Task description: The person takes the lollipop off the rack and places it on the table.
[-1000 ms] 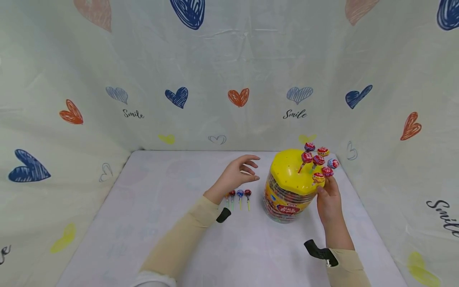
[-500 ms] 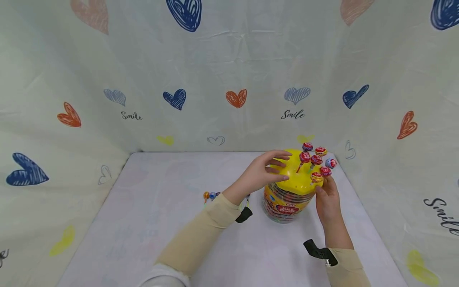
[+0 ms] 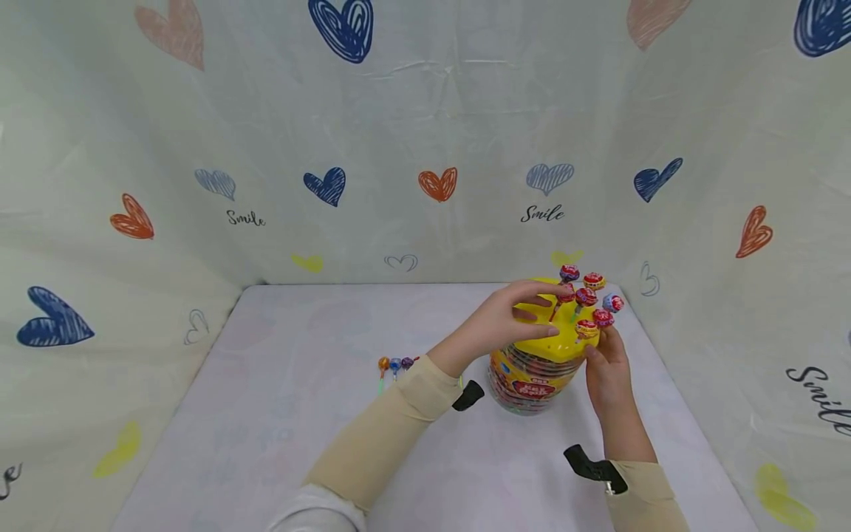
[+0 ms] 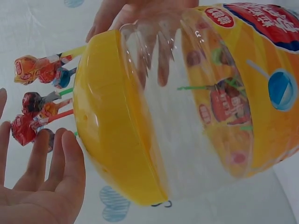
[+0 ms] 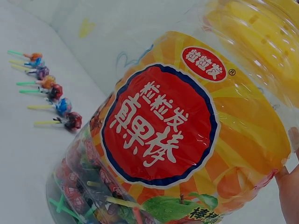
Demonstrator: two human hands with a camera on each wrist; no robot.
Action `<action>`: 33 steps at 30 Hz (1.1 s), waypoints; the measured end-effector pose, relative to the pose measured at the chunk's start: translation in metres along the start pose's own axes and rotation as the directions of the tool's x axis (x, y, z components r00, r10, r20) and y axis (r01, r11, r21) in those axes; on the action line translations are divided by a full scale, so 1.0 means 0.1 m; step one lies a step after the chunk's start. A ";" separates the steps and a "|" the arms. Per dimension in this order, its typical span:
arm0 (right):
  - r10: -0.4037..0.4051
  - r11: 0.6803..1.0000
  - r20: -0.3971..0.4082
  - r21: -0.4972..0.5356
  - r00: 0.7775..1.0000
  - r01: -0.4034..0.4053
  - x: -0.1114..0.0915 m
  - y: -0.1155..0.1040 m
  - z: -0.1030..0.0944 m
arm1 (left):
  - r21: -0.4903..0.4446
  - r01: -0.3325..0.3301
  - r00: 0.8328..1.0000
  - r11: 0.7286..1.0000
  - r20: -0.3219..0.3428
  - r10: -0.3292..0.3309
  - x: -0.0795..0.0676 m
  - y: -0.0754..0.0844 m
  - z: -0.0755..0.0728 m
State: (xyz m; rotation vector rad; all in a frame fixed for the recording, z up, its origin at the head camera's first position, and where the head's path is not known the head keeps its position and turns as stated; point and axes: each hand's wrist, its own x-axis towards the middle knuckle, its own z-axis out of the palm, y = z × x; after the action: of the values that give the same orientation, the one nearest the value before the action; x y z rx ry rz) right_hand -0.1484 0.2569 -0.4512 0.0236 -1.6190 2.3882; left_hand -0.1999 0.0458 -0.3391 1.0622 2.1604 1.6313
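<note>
A clear candy jar (image 3: 532,380) with a yellow-and-red label stands on the table at the right, with lollipops inside. Several wrapped lollipops (image 3: 586,297) stick up by their sticks from its yellow lid (image 4: 107,116). My right hand (image 3: 608,377) grips the jar's right side near the lid. Over the lid, my left hand (image 3: 501,325) reaches toward the standing lollipops, its fingers apart. In the left wrist view, the fingers (image 4: 70,154) are beside a red-wrapped lollipop (image 4: 24,129); whether they touch it I cannot tell.
A row of several loose lollipops (image 5: 53,91) lies on the white table (image 3: 279,414) left of the jar, partly hidden by my left forearm in the head view. A white cloth (image 3: 392,111) printed with hearts hangs behind and at both sides.
My left hand has moved right, from above the loose lollipops to over the jar's lid, close to the standing lollipops. My right hand has stayed on the jar.
</note>
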 end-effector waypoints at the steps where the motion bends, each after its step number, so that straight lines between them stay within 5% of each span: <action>1: -0.001 1.000 0.001 0.000 1.000 0.001 0.00 0.00 0.00 | 0.003 0.002 1.000 1.000 0.004 -0.002 0.00 0.00 0.00; 19: 0.013 1.000 -0.010 0.007 1.000 -0.013 0.00 0.01 -0.01 | 0.001 -0.039 0.999 0.999 -0.024 0.039 0.03 0.04 0.06; 33: 0.049 0.998 -0.043 -0.026 0.998 -0.050 0.01 -0.01 0.01 | -0.173 -0.042 0.975 0.984 -0.222 0.003 -0.29 -0.04 -0.01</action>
State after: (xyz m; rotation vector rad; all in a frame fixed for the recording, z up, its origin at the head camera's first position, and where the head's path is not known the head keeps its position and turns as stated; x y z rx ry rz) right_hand -0.1491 0.2560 -0.4498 -0.0723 -1.6504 2.3864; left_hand -0.1820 0.0252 -0.3492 0.8943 2.0888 1.9945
